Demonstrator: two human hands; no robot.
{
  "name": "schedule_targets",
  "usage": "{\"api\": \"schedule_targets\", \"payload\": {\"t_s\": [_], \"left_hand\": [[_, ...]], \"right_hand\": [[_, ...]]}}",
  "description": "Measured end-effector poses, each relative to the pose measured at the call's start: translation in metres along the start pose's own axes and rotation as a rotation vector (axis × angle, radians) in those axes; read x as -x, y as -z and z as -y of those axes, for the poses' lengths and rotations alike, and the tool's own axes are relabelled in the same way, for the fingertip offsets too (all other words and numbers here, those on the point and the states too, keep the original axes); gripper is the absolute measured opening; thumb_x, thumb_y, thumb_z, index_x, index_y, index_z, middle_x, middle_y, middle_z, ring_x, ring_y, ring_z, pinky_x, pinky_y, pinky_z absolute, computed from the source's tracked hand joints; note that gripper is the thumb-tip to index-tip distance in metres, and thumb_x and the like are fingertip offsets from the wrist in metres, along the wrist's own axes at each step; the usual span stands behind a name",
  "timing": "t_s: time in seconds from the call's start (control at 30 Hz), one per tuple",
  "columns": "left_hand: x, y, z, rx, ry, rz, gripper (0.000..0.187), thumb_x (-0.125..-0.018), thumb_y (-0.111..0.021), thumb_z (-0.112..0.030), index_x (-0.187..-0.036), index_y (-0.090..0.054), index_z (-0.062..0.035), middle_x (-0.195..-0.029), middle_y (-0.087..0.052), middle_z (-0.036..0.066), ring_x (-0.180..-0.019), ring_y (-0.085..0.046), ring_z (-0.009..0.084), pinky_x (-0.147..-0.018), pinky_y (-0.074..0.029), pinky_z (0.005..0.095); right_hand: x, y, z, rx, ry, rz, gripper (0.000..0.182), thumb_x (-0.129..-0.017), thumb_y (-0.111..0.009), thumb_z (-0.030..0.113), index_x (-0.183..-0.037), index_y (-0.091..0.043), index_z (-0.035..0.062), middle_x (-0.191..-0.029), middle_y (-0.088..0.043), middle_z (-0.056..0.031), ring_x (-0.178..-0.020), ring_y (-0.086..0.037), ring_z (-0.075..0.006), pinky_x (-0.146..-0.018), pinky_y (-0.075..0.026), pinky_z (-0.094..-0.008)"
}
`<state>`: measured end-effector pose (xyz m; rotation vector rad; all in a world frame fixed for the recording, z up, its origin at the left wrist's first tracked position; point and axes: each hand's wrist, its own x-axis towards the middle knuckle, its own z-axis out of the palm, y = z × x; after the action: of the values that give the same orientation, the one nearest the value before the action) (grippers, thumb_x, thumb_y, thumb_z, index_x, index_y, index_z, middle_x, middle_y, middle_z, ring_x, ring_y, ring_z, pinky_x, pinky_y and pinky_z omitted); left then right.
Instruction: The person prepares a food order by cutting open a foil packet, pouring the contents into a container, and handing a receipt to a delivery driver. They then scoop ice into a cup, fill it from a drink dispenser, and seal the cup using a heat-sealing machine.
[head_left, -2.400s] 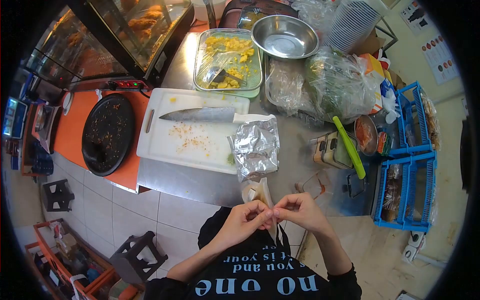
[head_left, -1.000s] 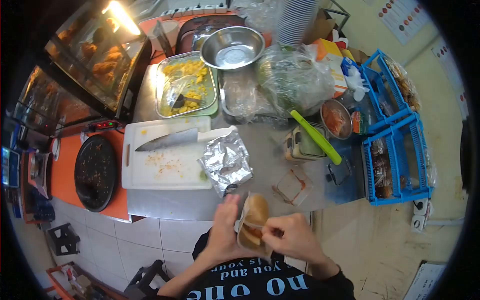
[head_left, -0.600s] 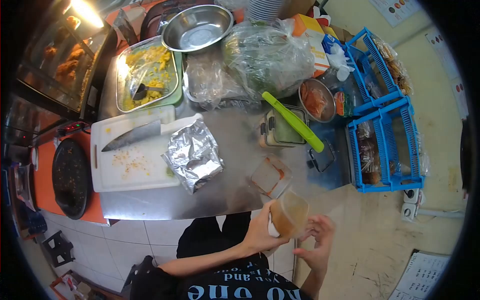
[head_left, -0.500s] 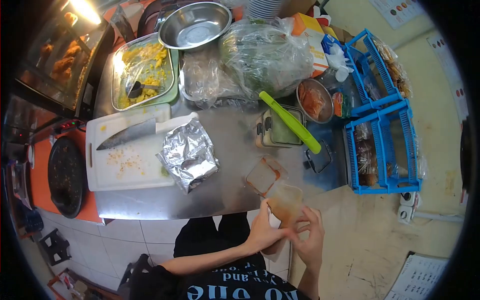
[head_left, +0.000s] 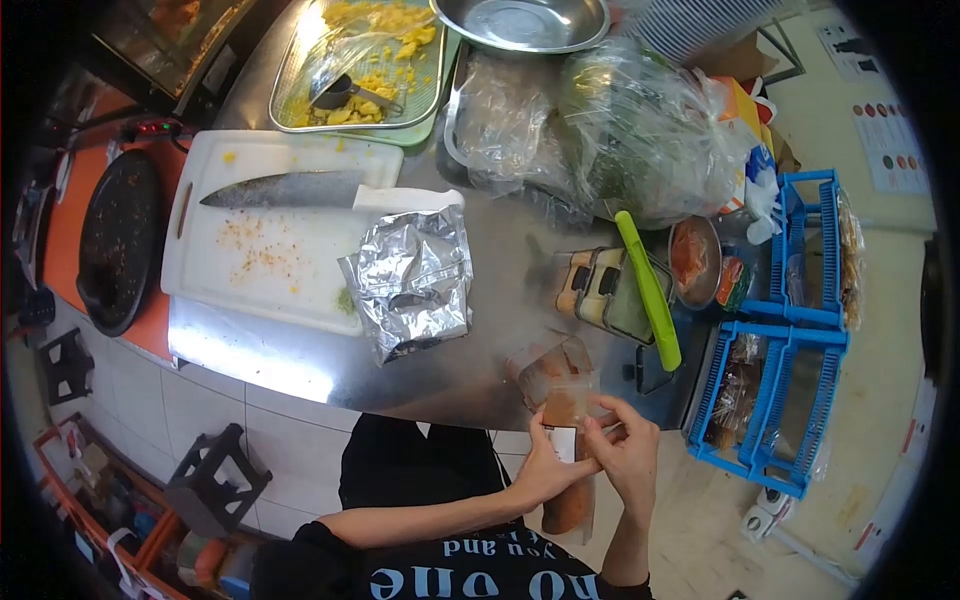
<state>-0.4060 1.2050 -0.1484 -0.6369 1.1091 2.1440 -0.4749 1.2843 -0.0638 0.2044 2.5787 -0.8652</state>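
Note:
Both hands meet at the table's front edge around a clear plastic bag [head_left: 568, 512] with a reddish-brown filling and a white label. My left hand [head_left: 545, 468] is closed on the bag's side by the label. Fingers of my right hand [head_left: 622, 445] pinch its upper part. Just behind them stands a clear open container [head_left: 548, 368] with reddish residue on its walls. Farther back, a green-handled tool [head_left: 650, 295] lies across lidded containers [head_left: 600, 290]. Crumpled foil [head_left: 415, 280] sits to the left, overlapping the cutting board's edge.
A large knife [head_left: 290, 190] lies on the white cutting board [head_left: 200, 275]. Behind are a tray of yellow food [head_left: 440, 75], a steel bowl [head_left: 530, 25] and bagged greens [head_left: 640, 130]. At right are a small bowl [head_left: 712, 240] and blue racks [head_left: 775, 400].
The view has shifted and turned. The bag between my hands now hangs more upright, with its label and filling more visible. Both hands still hold it.

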Motion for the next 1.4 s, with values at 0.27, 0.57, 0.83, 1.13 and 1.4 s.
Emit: {"api": "schedule_targets", "payload": {"t_s": [0.27, 0.57, 0.83, 1.13, 1.4], "left_hand": [[0.008, -0.002, 0.013, -0.032, 0.037, 0.015, 0.118, -0.061, -0.080, -0.044, -0.131, -0.001, 0.0077, -0.126, -0.034, 0.026, -0.118, -0.042, 0.0297, -0.096, -0.037, 0.0342], [0.009, 0.002, -0.009, 0.032, 0.157, 0.030, 0.110, -0.066, -0.081, -0.034, -0.131, -0.001, 0.0033, -0.124, -0.033, 0.022, -0.118, -0.039, 0.0260, -0.098, -0.037, 0.0346], [0.013, -0.001, -0.007, 0.106, 0.138, 0.096, 0.112, -0.065, -0.081, -0.036, -0.131, 0.000, 0.0023, -0.123, -0.034, 0.022, -0.119, -0.039, 0.0257, -0.098, -0.037, 0.0329], [0.024, -0.007, -0.009, 0.068, 0.120, 0.146, 0.116, -0.063, -0.082, -0.039, -0.130, 0.002, 0.0041, -0.124, -0.031, 0.022, -0.120, -0.038, 0.0254, -0.100, -0.034, 0.0333], [0.024, -0.008, -0.001, 0.009, 0.074, 0.135, 0.116, -0.063, -0.081, -0.042, -0.130, 0.002, 0.0034, -0.124, -0.032, 0.023, -0.119, -0.039, 0.0266, -0.100, -0.034, 0.0344]], "right_hand": [[-0.006, 0.005, 0.005, 0.112, -0.034, 0.076, 0.027, -0.074, -0.065, 0.013, -0.098, -0.064, 0.0001, -0.068, -0.063, -0.0105, -0.051, -0.058, -0.0109, -0.046, -0.044, -0.0244], [-0.020, 0.002, 0.011, 0.228, -0.034, 0.141, 0.031, -0.076, -0.068, 0.024, -0.096, -0.065, 0.0017, -0.069, -0.065, -0.0141, -0.055, -0.062, -0.0195, -0.051, -0.047, -0.0299], [-0.017, 0.005, 0.003, 0.265, 0.012, 0.111, 0.026, -0.076, -0.067, 0.018, -0.094, -0.064, -0.0004, -0.064, -0.063, -0.0109, -0.051, -0.056, -0.0105, -0.048, -0.044, -0.0255], [-0.006, 0.015, 0.012, 0.205, -0.042, 0.115, 0.023, -0.078, -0.065, 0.017, -0.095, -0.064, 0.0011, -0.063, -0.062, -0.0095, -0.053, -0.056, -0.0101, -0.048, -0.043, -0.0243], [-0.003, 0.014, 0.007, 0.182, -0.082, 0.100, 0.022, -0.079, -0.063, 0.016, -0.096, -0.064, 0.0013, -0.068, -0.064, -0.0146, -0.055, -0.062, -0.0161, -0.051, -0.046, -0.0275]]}}
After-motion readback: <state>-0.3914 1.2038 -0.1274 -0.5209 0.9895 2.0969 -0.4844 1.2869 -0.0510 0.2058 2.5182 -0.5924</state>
